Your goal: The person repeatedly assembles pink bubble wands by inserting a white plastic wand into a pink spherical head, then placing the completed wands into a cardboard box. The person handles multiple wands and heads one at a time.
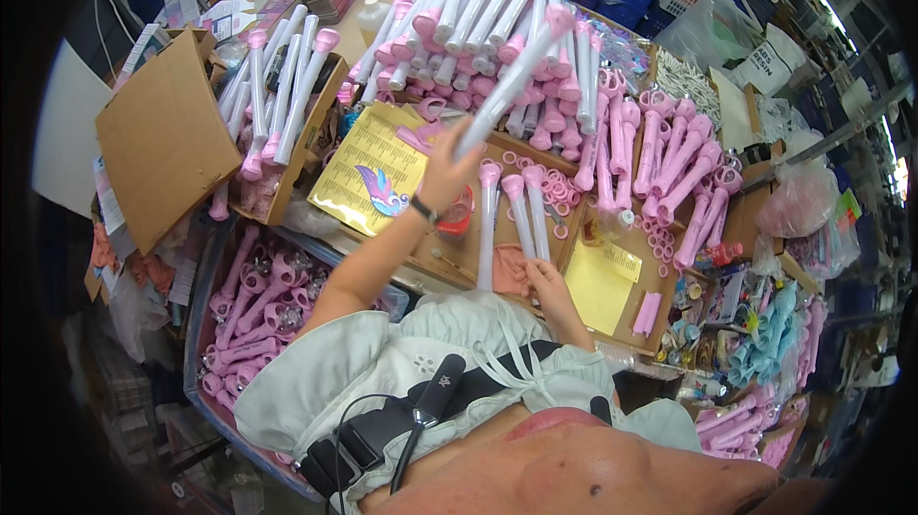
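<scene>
My left hand (448,171), with a dark wristband, is wrapped round the lower end of a white tube with a pink cap (512,85). The tube is smeared by motion and slants up to the right, over the heap of similar tubes (478,13). Close to my body, the fingers of my right hand (548,287) are closed at the edge of a salmon cloth (511,271). Just beyond it stand a few pink-topped tubes, one (489,219) to the left of the cloth. A red container (456,212) sits beside my left wrist.
A yellow printed sheet (368,171) lies left, near a cardboard box of tubes (311,132). Pink handles (684,166) and pink rings (559,190) lie right. A yellow pad (601,290) is near my right hand. A blue-rimmed bin (198,324) holds pink parts at lower left.
</scene>
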The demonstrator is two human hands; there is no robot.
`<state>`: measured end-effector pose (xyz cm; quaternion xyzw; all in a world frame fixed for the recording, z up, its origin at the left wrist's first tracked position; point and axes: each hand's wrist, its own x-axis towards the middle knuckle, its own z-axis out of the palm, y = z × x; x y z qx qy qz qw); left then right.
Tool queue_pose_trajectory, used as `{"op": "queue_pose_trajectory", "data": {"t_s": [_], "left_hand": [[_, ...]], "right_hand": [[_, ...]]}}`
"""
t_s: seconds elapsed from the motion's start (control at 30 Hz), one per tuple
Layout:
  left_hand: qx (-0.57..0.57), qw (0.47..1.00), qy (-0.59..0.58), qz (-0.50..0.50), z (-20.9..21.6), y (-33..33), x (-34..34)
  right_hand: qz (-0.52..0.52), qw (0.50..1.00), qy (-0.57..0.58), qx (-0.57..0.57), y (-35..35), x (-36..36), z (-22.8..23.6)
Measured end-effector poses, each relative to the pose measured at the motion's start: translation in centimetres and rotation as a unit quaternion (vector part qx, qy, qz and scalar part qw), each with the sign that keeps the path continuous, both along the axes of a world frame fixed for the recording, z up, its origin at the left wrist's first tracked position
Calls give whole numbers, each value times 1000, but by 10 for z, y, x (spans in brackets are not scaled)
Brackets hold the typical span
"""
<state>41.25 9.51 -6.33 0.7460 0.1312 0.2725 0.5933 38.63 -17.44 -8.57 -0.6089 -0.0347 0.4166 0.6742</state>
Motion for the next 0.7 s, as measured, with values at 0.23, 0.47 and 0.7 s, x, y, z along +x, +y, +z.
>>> {"op": "queue_pose_trajectory", "data": {"t_s": [0.23, 0.47, 0.7], "left_hand": [[323, 921, 10, 219, 53, 129, 150], [353, 857, 222, 303, 55, 148, 228], [377, 841, 276, 272, 42, 155, 251]], "right_hand": [[-16, 1000, 12, -23, -18, -5, -16], [-43, 999, 11, -31, -17, -4, -23], [-24, 997, 11, -77, -11, 1, -28]]}}
